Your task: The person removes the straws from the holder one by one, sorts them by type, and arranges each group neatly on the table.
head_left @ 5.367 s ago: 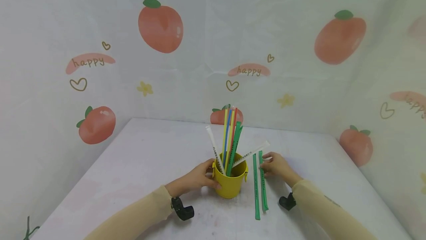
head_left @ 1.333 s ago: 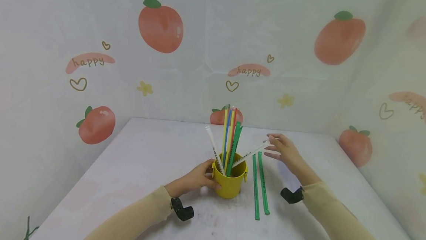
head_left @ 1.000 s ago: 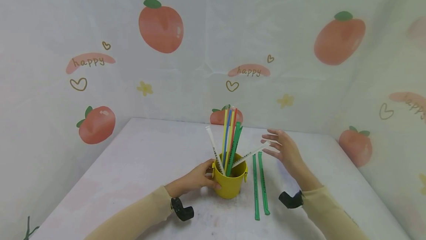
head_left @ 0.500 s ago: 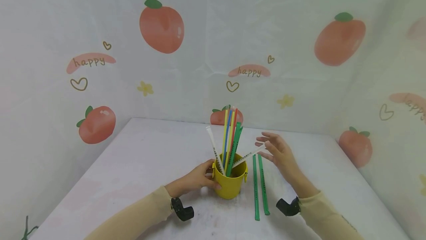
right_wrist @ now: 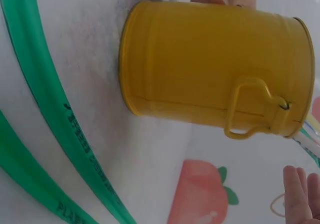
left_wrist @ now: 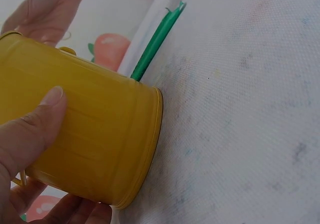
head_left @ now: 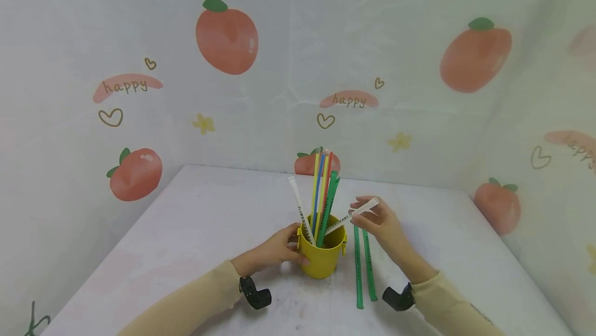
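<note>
My left hand (head_left: 274, 248) grips the side of a small yellow bucket (head_left: 321, 263), which stands upright on the table; its thumb (left_wrist: 42, 121) lies across the wall in the left wrist view. At the bucket's right, my right hand (head_left: 384, 224) has its thumb and fingertips around the upper part of a slanted white paper-wrapped straw (head_left: 371, 204), whose lower end is inside the bucket. Another white wrapped straw (head_left: 298, 196) leans left. Yellow, blue and red straws (head_left: 328, 170) and green wrapped straws (head_left: 332, 191) stand between them.
Two green wrapped straws, a left one (head_left: 358, 274) and a right one (head_left: 369, 268), lie side by side on the white table (head_left: 209, 212), right of the bucket and partly under my right hand. A fruit-printed cloth (head_left: 288, 41) hangs behind the table.
My right hand was at the green straws on the table earlier, then rose. In the last second it came left and down, closing its fingers about the slanted white straw. My left hand stayed put.
</note>
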A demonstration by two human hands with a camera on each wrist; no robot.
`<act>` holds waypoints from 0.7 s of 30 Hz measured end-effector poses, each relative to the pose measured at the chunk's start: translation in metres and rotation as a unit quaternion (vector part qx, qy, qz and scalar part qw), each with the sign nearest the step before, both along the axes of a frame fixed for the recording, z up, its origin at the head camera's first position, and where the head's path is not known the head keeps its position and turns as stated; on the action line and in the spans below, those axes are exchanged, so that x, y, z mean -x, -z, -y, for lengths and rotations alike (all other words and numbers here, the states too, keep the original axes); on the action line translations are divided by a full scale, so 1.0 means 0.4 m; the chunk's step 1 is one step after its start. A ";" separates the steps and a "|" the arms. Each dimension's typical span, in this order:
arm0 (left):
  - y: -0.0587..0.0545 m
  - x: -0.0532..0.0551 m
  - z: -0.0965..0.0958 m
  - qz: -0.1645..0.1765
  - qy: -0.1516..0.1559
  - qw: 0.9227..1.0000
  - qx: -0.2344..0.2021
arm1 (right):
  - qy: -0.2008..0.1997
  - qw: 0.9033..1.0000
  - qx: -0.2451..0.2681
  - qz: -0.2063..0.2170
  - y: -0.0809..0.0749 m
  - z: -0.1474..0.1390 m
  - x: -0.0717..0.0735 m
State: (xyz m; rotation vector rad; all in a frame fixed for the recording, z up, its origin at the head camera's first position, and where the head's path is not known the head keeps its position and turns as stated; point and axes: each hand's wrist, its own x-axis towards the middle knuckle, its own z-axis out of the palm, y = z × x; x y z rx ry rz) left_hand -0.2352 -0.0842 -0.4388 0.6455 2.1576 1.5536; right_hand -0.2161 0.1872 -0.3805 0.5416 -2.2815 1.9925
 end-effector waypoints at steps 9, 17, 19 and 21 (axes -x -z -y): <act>0.000 0.001 -0.001 -0.001 0.000 1.000 -0.001 | 0.004 1.000 -0.015 0.020 0.025 0.021 -0.002; 0.004 0.003 -0.001 -0.001 0.004 1.000 -0.006 | 0.024 0.999 -0.021 0.038 0.030 0.036 -0.004; 0.004 0.003 -0.001 -0.001 0.005 1.000 -0.007 | 0.026 0.999 -0.016 0.040 0.031 0.038 -0.003; 0.004 0.003 0.000 -0.002 0.005 1.000 -0.007 | 0.027 0.999 -0.010 0.042 0.032 0.040 -0.002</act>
